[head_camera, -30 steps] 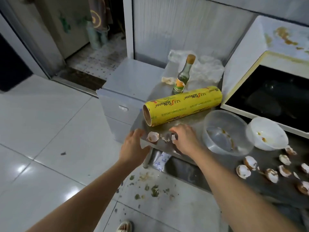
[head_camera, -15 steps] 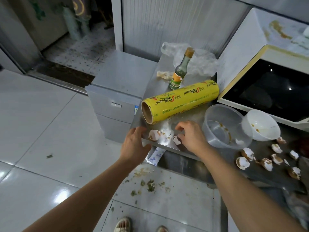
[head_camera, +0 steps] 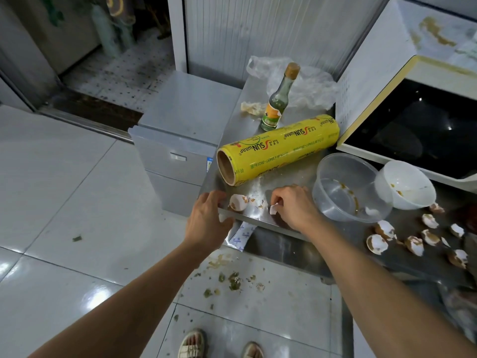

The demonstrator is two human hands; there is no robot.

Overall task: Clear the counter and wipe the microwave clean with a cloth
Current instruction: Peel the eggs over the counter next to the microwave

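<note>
Microwave: far right of steel desk, stained top. Your right hand pinches a shell fragment; left hand, fingers loosely bent, rests at the desk's edge beside a half eggshell. Yellow roll reads "SUNwrap". Behind: bottle; right: clear bowl. Tiled floor.

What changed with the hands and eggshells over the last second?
The right hand drew back a little from the shell bits and now pinches a shell fragment. The left hand stays cupped at the counter edge. The half eggshell, wrap roll and bowls stayed put.
</note>
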